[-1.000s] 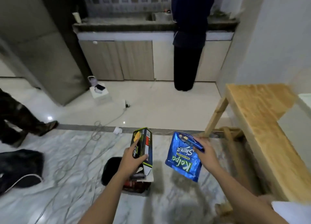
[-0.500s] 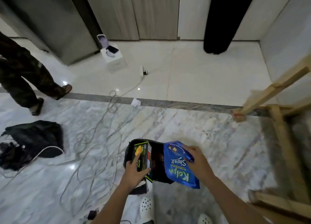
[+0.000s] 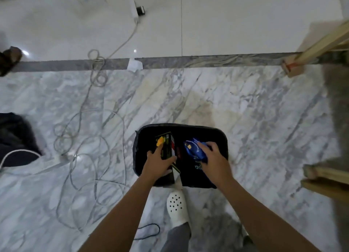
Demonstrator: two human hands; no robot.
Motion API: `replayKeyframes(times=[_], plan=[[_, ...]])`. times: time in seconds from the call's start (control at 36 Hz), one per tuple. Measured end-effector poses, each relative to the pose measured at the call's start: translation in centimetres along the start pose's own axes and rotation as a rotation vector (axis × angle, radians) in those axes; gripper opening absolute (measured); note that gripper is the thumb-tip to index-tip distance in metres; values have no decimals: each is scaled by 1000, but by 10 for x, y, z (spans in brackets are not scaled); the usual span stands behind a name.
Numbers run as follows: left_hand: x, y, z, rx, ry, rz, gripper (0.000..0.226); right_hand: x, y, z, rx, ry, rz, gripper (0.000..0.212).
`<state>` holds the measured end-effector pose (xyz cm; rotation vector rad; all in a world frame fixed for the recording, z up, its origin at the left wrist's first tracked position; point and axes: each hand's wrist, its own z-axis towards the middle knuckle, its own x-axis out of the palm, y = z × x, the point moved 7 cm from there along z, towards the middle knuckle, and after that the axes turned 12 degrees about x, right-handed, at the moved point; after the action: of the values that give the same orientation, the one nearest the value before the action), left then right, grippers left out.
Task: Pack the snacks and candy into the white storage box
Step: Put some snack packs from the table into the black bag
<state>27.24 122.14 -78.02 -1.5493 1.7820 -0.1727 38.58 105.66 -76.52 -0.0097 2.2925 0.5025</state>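
A black soft container (image 3: 217,138) lies open on the marble floor just ahead of my feet. My left hand (image 3: 157,162) grips a dark green snack box (image 3: 165,144) with a yellow picture, held low inside the container's left half. My right hand (image 3: 213,161) holds a blue snack bag (image 3: 194,149), pressed down into the right half. No white storage box is in view.
Loose white cables (image 3: 83,138) coil over the floor to the left. A dark cloth heap (image 3: 13,138) lies at the left edge. Wooden table legs (image 3: 319,45) stand at the right. My white clog (image 3: 177,206) is below the container. Another person's shoe (image 3: 8,59) shows far left.
The view has tilted down from the kitchen to the floor. Both hands have dropped with the green box and blue bag into the black container.
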Motion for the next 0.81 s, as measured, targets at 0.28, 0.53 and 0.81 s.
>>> replayKeyframes(times=[0.28,0.53,0.81], plan=[[13,13,33,2,13,-79,76,25,-6,30,102,51,177,67],[-19,-41,-6,120,22,-56,74,-24,-4,-3,233,213,327,72],[-77,-198,-117,348,38,16,62,-194,0,-118,262,-13,440,52]])
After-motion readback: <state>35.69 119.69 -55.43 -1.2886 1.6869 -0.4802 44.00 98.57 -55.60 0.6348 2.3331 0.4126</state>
